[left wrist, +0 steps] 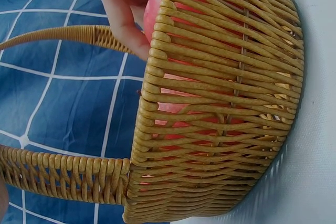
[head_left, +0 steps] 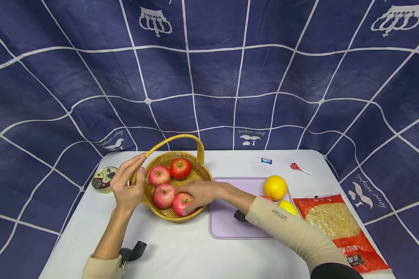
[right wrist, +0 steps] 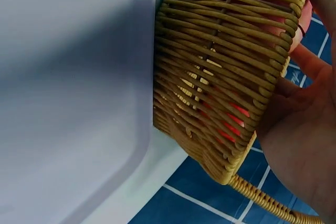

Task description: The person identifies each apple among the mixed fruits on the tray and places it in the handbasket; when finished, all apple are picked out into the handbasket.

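Note:
A wicker basket (head_left: 176,220) with a tall arched handle (head_left: 181,136) stands on the table and holds several red apples (head_left: 164,195). My left hand (head_left: 128,185) grips the handle at its left side, thumb toward me. Over the basket's right rim reaches my right hand (head_left: 195,194), its fingers and thumb around the front apple (head_left: 182,204) inside. The right wrist view shows that hand (right wrist: 304,114) at the rim, the woven wall hiding most of the fruit. In the left wrist view, fingers (left wrist: 123,19) bend over the rim beside an apple (left wrist: 154,6).
Right of the basket lies a lilac tray (head_left: 223,228) with an orange (head_left: 275,187), a yellow fruit (head_left: 288,207) and a partly hidden red one. A red bag of pale food (head_left: 335,221), a lollipop (head_left: 295,166), a small wrapped candy (head_left: 266,161) and a round tin (head_left: 104,179) surround them.

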Demonstrator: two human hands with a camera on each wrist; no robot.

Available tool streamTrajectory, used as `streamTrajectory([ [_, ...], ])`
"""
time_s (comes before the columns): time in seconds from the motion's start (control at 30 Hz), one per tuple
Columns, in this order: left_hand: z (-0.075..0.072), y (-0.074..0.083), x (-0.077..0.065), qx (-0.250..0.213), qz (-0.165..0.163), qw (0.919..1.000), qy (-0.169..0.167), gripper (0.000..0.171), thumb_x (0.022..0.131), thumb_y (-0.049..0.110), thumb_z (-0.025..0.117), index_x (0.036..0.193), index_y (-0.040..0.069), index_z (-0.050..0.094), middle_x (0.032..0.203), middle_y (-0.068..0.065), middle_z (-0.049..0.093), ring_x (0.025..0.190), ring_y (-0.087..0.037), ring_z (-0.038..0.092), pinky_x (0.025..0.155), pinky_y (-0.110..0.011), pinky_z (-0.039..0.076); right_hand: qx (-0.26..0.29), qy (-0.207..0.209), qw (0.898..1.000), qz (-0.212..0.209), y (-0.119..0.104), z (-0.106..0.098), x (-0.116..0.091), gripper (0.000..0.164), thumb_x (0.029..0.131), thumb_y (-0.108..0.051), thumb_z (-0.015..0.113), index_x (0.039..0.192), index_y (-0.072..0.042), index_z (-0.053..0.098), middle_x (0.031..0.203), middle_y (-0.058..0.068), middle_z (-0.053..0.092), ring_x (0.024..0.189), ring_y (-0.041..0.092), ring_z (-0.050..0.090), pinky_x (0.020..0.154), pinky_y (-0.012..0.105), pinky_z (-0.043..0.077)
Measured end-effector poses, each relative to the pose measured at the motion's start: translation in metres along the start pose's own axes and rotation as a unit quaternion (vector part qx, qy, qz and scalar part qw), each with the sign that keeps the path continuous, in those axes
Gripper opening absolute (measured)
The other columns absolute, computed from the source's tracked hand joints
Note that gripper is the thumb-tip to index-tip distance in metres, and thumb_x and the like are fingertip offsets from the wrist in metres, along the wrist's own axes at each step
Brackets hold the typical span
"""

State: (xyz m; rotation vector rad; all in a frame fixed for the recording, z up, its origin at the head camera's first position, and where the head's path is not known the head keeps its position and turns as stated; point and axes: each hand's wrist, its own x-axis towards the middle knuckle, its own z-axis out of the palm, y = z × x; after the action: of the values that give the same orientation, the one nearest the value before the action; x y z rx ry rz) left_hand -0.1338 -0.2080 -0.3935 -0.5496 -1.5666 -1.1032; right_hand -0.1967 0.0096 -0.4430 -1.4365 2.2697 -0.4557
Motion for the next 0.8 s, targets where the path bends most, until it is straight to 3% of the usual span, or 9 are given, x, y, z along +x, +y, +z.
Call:
streamTrajectory([
  [0.5,0.0028,0.0015,0.0015,0.003,-0.002,1.0000,0.007,0.023,0.091,0.006,0.063,0.101,-0.012,0.074,0.102,-0.022,0.074,0.097,-0.026,0.072,0.092,-0.024,0.056,0.034,0.002,0.999,0.016,0.0014,-0.0009,-0.0011,0.058,0.086,-0.042,0.075,0.138,-0.024,0.057,0.108,-0.012,0.067,0.092,0.004,0.060,0.081,0.018,0.049],
  [0.8,0.0032,0.0016,0.0010,0.001,-0.005,0.9999,0.012,0.022,0.089,0.004,0.063,0.100,-0.012,0.074,0.102,-0.022,0.074,0.097,-0.024,0.072,0.091,-0.024,0.056,0.028,0.026,0.999,0.025,-0.0035,0.0059,0.0029,0.054,0.087,-0.044,0.074,0.135,-0.025,0.059,0.110,-0.013,0.066,0.096,0.002,0.058,0.085,0.017,0.048],
])
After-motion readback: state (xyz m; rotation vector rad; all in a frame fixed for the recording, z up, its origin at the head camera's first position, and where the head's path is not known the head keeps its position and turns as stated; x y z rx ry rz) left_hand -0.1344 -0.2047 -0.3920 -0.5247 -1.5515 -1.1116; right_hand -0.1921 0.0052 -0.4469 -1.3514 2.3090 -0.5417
